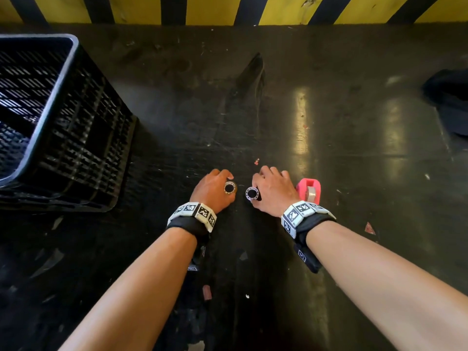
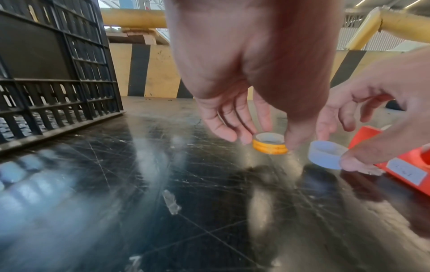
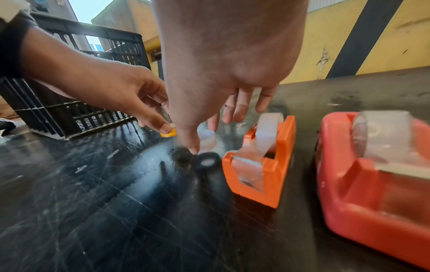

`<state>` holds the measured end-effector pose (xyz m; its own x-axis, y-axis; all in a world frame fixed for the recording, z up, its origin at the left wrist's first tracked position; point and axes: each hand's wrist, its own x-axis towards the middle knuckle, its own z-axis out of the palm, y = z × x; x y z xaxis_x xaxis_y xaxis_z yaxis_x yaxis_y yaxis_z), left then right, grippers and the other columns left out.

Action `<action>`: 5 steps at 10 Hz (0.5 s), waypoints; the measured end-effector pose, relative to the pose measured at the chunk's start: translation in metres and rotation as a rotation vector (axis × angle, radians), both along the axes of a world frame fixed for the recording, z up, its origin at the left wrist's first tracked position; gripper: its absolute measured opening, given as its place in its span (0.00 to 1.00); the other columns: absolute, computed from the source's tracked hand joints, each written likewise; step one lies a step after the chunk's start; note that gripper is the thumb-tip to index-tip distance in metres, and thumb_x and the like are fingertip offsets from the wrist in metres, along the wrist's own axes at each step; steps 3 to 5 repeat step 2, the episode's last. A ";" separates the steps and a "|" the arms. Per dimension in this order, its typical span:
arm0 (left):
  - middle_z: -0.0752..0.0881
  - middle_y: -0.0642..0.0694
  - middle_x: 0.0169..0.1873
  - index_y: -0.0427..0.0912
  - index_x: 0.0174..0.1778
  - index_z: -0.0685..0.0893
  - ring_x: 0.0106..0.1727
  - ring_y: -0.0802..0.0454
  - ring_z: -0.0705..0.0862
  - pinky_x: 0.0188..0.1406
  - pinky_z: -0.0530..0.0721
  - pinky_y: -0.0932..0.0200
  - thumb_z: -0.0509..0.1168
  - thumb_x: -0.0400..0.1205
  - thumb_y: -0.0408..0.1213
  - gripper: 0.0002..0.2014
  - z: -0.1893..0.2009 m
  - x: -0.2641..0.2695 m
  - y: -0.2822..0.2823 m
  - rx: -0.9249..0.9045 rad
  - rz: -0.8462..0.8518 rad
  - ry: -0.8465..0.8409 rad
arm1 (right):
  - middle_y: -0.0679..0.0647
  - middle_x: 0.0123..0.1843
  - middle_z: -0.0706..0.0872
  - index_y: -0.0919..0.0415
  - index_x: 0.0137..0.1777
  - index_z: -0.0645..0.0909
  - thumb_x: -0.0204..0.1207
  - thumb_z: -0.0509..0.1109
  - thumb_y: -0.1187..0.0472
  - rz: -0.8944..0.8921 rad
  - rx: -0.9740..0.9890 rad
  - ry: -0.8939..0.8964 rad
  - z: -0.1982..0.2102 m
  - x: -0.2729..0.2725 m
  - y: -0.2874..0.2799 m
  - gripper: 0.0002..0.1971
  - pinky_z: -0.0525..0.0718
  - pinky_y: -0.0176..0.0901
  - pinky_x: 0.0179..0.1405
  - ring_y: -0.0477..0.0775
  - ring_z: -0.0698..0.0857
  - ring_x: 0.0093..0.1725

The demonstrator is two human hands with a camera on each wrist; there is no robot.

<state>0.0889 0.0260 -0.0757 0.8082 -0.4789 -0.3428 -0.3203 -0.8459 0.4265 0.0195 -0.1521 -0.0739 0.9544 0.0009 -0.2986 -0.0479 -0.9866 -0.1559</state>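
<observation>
My left hand (image 2: 267,142) pinches a small orange tape roll (image 2: 270,149) between thumb and fingers; the roll sits on the scratched black table (image 2: 163,174). Just to its right, my right hand (image 3: 204,137) pinches a clear tape roll (image 2: 325,156) by its rim, thumb in front and fingers behind. In the head view the two hands (image 1: 229,183) (image 1: 255,192) are side by side at mid table, each over its roll. A small black roll (image 3: 207,162) lies just below my right thumb.
An orange tape dispenser (image 3: 258,165) and a larger red one (image 3: 372,174) stand right of my right hand. A black slatted crate (image 1: 63,127) stands at the left. A yellow-and-black striped wall (image 1: 228,8) borders the far edge. A dark object (image 1: 448,97) lies far right.
</observation>
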 end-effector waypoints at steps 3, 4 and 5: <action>0.81 0.45 0.69 0.50 0.73 0.78 0.68 0.45 0.83 0.64 0.86 0.44 0.76 0.78 0.50 0.28 -0.009 0.000 0.004 0.052 -0.021 -0.044 | 0.55 0.69 0.79 0.52 0.71 0.78 0.73 0.79 0.45 -0.025 0.015 -0.006 -0.002 0.003 0.006 0.28 0.76 0.57 0.65 0.59 0.78 0.69; 0.81 0.45 0.69 0.50 0.73 0.78 0.68 0.45 0.83 0.64 0.86 0.44 0.76 0.78 0.50 0.28 -0.009 0.000 0.004 0.052 -0.021 -0.044 | 0.55 0.69 0.79 0.52 0.71 0.78 0.73 0.79 0.45 -0.025 0.015 -0.006 -0.002 0.003 0.006 0.28 0.76 0.57 0.65 0.59 0.78 0.69; 0.81 0.45 0.69 0.50 0.73 0.78 0.68 0.45 0.83 0.64 0.86 0.44 0.76 0.78 0.50 0.28 -0.009 0.000 0.004 0.052 -0.021 -0.044 | 0.55 0.69 0.79 0.52 0.71 0.78 0.73 0.79 0.45 -0.025 0.015 -0.006 -0.002 0.003 0.006 0.28 0.76 0.57 0.65 0.59 0.78 0.69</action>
